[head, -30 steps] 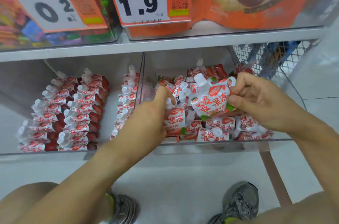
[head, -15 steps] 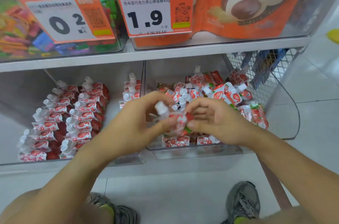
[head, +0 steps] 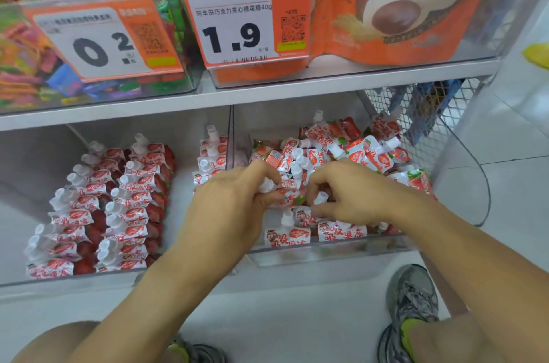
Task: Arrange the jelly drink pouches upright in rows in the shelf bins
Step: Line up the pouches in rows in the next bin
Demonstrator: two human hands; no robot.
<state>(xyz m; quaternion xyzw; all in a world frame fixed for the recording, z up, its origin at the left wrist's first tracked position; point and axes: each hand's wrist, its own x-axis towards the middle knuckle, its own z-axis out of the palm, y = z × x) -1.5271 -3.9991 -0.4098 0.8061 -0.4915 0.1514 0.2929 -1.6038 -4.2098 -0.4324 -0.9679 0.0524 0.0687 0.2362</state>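
Note:
Red-and-white jelly drink pouches with white caps fill two clear shelf bins. In the left bin pouches stand in two neat rows, with a third short row by the divider. The right bin holds a loose jumbled heap. Over the front of this heap, my left hand grips one pouch by its cap end. My right hand pinches another pouch's white cap close beside it. Both hands nearly touch.
The shelf above carries a bin of colourful sweets with a 0.2 price tag and orange marshmallow bags with a 1.9 tag. A wire mesh panel closes the right side. My shoes stand on the pale floor below.
My right hand came down from holding a pouch up high to the front of the heap. My left hand stays at the heap's front; the hands now meet over the pouches.

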